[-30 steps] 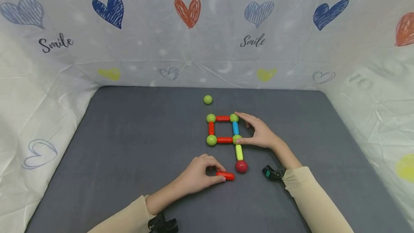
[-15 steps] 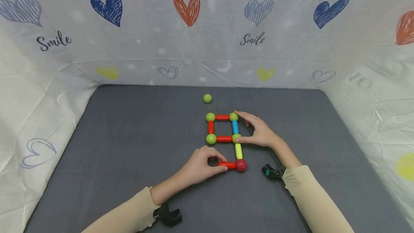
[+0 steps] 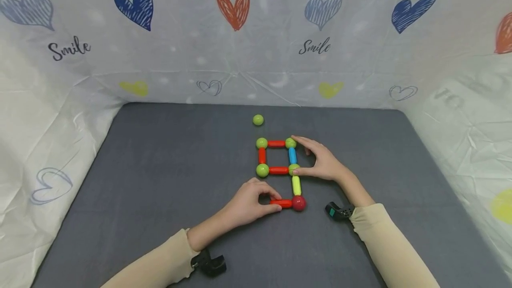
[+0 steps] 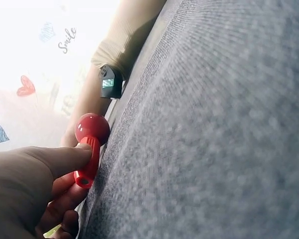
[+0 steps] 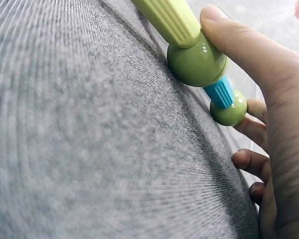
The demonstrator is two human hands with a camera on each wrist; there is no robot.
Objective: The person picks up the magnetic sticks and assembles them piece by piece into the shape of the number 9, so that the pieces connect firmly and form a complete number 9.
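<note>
My left hand (image 3: 250, 203) pinches a red magnetic rod (image 3: 282, 203) between thumb and fingers. The rod's far end meets a red ball (image 3: 298, 203); the left wrist view shows the same red ball (image 4: 92, 128) at the rod's tip. A yellow rod (image 3: 296, 185) runs from that ball to a square of green balls, red rods and one blue rod (image 3: 293, 155). My right hand (image 3: 324, 161) spans the square's right side, thumb on the lower green ball (image 5: 197, 63) and fingers at the upper green ball (image 5: 228, 108). The blue rod lies between them.
A loose green ball (image 3: 258, 120) sits behind the square on the grey table cloth (image 3: 160, 159). Black bands (image 3: 339, 211) are on both wrists. A white sheet with printed hearts (image 3: 233, 11) hangs behind and at the sides.
My left hand has moved away from me with the red rod, bringing its end to the red ball. The right hand keeps its place on the square.
</note>
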